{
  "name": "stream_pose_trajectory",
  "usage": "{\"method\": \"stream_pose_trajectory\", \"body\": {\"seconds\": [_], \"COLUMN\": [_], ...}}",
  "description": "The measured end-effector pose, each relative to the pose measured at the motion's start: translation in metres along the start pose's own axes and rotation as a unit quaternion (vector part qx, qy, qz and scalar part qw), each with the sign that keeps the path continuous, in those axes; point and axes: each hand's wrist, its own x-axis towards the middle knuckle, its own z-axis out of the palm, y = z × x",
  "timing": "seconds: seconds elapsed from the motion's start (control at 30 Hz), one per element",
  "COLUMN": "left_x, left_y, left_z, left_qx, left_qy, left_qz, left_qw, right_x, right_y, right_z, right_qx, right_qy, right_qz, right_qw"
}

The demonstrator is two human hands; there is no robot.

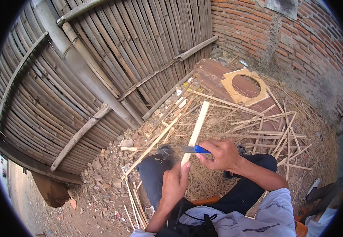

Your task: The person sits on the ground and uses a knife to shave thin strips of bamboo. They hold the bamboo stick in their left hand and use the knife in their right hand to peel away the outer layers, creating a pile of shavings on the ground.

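Observation:
A pale bamboo strip (pixel 197 126) slants up and away in front of me. Its near end is gripped by my left hand (pixel 174 182), thumb along the strip. Closed around the blue handle of a knife (pixel 201 149) is my right hand (pixel 220 153). The knife's grey blade lies across the strip, a little above my left hand. Fingers of the right hand partly hide the handle. Below both hands are my dark-trousered legs (pixel 151 173), bent apart, with dry shavings (pixel 203 183) between them.
Cut strips (pixel 266 136) lie scattered at right, and more strips (pixel 136 205) at lower left. A wooden board with a round hole (pixel 229 83) rests on a brown panel (pixel 215 75). A bamboo fence (pixel 140 51) and brick wall (pixel 250 23) enclose the back. Another person's leg (pixel 329 191) shows at right.

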Motion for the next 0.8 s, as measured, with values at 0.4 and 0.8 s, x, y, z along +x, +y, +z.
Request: {"method": "stream_pose_trajectory", "body": {"seconds": [0.4, 0.8], "left_x": [-0.029, -0.005], "left_y": [-0.007, -0.001], "left_z": [-0.015, -0.004], "left_qx": [-0.003, 0.004], "left_qy": [-0.040, 0.020], "left_qz": [-0.044, -0.008], "left_qw": [0.998, 1.000], "right_x": [0.019, -0.001], "right_y": [0.069, 0.002], "right_z": [-0.056, 0.001], "right_qx": [-0.054, 0.011], "right_qy": [0.165, 0.016], "right_qz": [0.156, 0.002], "right_qw": [0.972, 1.000]}}
